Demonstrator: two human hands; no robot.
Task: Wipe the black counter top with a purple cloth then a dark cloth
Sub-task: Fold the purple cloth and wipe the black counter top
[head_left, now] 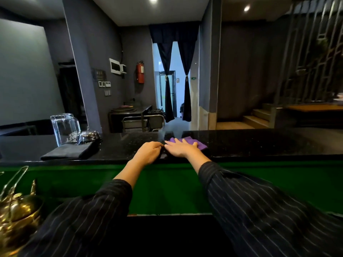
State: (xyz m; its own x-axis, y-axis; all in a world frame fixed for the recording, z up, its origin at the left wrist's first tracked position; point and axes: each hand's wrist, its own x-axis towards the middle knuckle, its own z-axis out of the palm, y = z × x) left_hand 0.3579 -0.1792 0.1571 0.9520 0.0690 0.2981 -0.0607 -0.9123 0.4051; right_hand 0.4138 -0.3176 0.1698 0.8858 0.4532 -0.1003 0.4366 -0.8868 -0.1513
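Near counter top's [259,143] front edge, rt hand [181,148] flat on purple cloth [188,140].

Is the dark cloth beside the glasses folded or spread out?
Folded: the dark cloth lies as a neat thick rectangle with layered edges at one end.

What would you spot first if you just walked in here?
The bright purple cloth, pressed flat under the right hand on the black counter top in the middle. Then the red fire extinguisher on the far grey wall, and glass jugs on the counter's left.
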